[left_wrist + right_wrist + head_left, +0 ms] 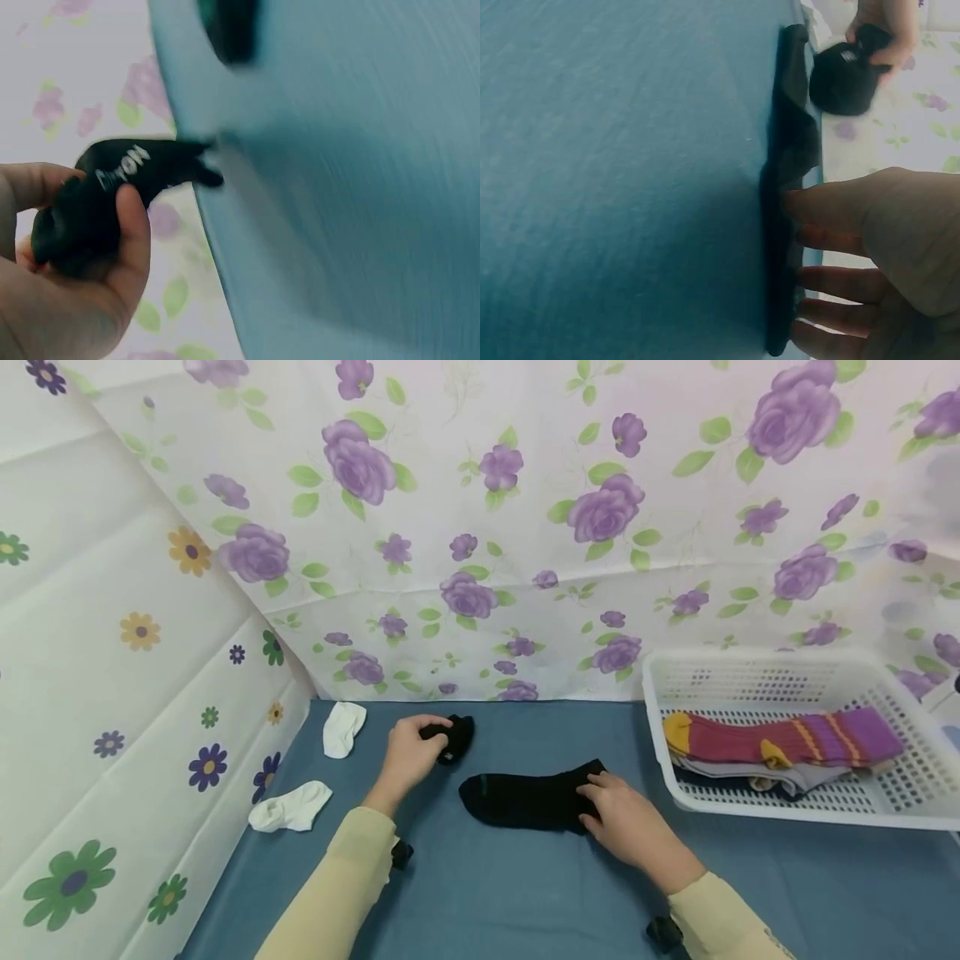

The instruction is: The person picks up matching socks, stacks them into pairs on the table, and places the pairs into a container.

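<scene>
My left hand (408,752) pinches a small black sock (461,742) between thumb and fingers, toward the back of the blue-covered table. In the left wrist view this black sock (94,214) is bunched up and carries pale lettering, and its loose end points away from the hand. A longer black sock (517,800) lies flat across the table, its toe to the left. At its right end my right hand (630,827) touches it with spread fingers. The right wrist view shows these fingertips (810,201) along the edge of the flat sock (780,165).
Two white socks (344,729) (291,807) lie at the left edge of the table. A white plastic basket (657,727) stands at the back right, holding several folded socks (810,739), the top ones red, purple and yellow. Flowered cloth (465,643) hangs behind the table.
</scene>
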`<action>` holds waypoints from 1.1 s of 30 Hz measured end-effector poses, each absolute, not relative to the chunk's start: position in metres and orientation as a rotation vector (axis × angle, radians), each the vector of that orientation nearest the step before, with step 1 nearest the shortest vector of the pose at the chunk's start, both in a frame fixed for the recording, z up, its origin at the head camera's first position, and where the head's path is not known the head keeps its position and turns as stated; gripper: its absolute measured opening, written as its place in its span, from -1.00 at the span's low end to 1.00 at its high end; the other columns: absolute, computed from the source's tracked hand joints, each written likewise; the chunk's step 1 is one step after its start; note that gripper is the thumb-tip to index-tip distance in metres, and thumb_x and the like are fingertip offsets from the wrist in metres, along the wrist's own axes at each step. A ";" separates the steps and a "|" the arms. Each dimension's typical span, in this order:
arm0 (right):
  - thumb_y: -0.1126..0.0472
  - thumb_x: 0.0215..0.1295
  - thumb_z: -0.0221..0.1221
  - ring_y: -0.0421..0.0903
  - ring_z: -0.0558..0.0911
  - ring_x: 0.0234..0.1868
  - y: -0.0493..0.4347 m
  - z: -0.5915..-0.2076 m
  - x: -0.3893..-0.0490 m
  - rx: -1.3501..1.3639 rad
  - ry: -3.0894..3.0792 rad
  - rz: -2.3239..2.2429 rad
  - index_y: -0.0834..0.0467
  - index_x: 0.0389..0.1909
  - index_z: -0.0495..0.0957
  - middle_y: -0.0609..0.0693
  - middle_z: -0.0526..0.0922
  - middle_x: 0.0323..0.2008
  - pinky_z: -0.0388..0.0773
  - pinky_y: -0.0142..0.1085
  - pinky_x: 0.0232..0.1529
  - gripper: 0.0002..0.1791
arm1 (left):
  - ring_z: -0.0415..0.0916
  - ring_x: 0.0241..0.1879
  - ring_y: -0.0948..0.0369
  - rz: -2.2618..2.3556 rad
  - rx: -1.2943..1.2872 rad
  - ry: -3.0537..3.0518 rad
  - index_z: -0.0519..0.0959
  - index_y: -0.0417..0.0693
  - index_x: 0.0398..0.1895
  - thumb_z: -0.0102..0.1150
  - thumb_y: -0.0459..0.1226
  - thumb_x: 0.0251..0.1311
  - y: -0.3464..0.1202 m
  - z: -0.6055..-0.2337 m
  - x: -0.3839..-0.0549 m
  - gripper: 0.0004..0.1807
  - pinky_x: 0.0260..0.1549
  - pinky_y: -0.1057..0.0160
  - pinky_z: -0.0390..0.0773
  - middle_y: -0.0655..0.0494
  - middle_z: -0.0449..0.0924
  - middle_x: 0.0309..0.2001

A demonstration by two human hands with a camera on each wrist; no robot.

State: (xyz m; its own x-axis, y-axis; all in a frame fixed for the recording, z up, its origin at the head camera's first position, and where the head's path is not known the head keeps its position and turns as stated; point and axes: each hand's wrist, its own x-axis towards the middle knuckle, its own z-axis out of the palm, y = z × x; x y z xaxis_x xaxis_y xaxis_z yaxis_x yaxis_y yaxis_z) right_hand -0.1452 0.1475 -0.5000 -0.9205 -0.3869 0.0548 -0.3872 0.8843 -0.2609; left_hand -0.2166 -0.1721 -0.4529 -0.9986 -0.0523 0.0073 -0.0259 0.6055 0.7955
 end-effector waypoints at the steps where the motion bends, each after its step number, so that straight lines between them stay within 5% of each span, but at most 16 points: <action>1: 0.05 0.14 0.29 0.12 0.45 0.21 0.147 -0.498 -0.144 0.618 -3.061 0.432 0.15 0.03 0.57 0.17 0.50 0.15 0.44 -0.01 0.14 -0.56 | 0.49 -0.59 0.12 -1.447 0.048 -2.768 0.65 0.17 -0.16 0.03 -0.31 0.10 -0.167 -0.451 -0.214 -0.70 -0.62 0.23 0.47 0.16 0.62 -0.18; 11: 0.02 0.19 0.25 -0.01 0.51 0.16 0.131 -0.457 -0.133 0.678 -2.895 0.593 0.02 0.26 0.37 0.01 0.48 0.20 0.50 -0.09 0.08 -0.40 | 0.48 -0.41 0.12 -1.738 -0.275 -2.675 0.61 0.22 -0.07 0.08 -0.33 0.16 -0.121 -0.438 -0.185 -0.68 -0.46 0.21 0.48 0.20 0.57 0.01; 18: 0.03 0.20 0.23 -0.09 0.49 0.18 0.117 -0.440 -0.129 0.718 -2.703 0.653 -0.06 0.37 0.20 -0.02 0.40 0.25 0.54 -0.19 0.02 -0.29 | 0.48 -0.64 0.06 -1.739 -0.279 -2.704 0.36 0.33 0.18 0.09 -0.23 0.22 -0.095 -0.434 -0.170 -0.54 -0.58 0.18 0.49 0.02 0.60 -0.36; 21: 0.03 0.20 0.23 -0.10 0.55 0.11 0.114 -0.438 -0.128 0.737 -2.683 0.742 -0.07 0.37 0.20 -0.02 0.46 0.20 0.56 -0.21 -0.01 -0.28 | 0.58 -0.53 0.14 -1.817 -0.339 -2.724 0.23 0.40 0.26 0.14 -0.10 0.22 -0.088 -0.431 -0.162 -0.45 -0.49 0.20 0.55 0.04 0.61 -0.37; 25: -0.01 0.15 0.27 -0.05 0.56 0.12 0.114 -0.440 -0.128 0.733 -2.706 0.825 -0.07 0.41 0.13 0.03 0.47 0.19 0.56 -0.16 -0.01 -0.18 | 0.63 -0.18 0.29 -1.966 -0.560 -2.757 -0.01 0.55 0.37 0.17 0.04 0.18 -0.077 -0.429 -0.153 -0.24 -0.27 0.26 0.61 0.14 0.61 -0.06; 28: -0.03 0.13 0.28 -0.02 0.54 0.13 0.115 -0.440 -0.130 0.698 -2.732 0.830 -0.04 0.40 0.15 0.04 0.47 0.19 0.57 -0.13 -0.01 -0.18 | 0.61 -0.29 0.31 -1.955 -0.690 -2.818 -0.15 0.58 0.39 0.06 0.11 0.22 -0.073 -0.424 -0.148 -0.22 -0.33 0.31 0.57 0.08 0.61 -0.15; 30: 0.00 0.15 0.27 -0.01 0.56 0.11 0.116 -0.440 -0.129 0.664 -2.756 0.836 -0.01 0.36 0.22 0.04 0.49 0.16 0.57 -0.12 -0.03 -0.25 | 0.50 -0.53 0.17 -1.905 -0.749 -2.862 -0.17 0.57 0.40 -0.05 0.15 0.28 -0.073 -0.422 -0.147 -0.28 -0.39 0.27 0.52 -0.01 0.59 -0.33; 33: 0.10 0.19 0.26 -0.02 0.56 0.10 0.118 -0.439 -0.129 0.609 -2.794 0.862 0.02 0.28 0.33 0.03 0.52 0.13 0.57 -0.12 -0.03 -0.38 | 0.58 -0.30 0.17 -1.847 -0.797 -2.896 -0.11 0.52 0.41 -0.20 0.14 0.35 -0.075 -0.422 -0.146 -0.39 -0.17 0.21 0.52 0.07 0.64 -0.17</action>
State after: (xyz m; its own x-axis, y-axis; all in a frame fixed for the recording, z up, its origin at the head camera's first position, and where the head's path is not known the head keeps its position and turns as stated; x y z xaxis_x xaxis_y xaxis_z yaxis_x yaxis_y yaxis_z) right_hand -0.1293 0.1184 -0.4390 -0.9054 -0.3348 0.2612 -0.4237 0.7519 -0.5050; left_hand -0.1459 -0.0750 -0.4218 -0.8287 0.5540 -0.0797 0.1613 0.3728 0.9138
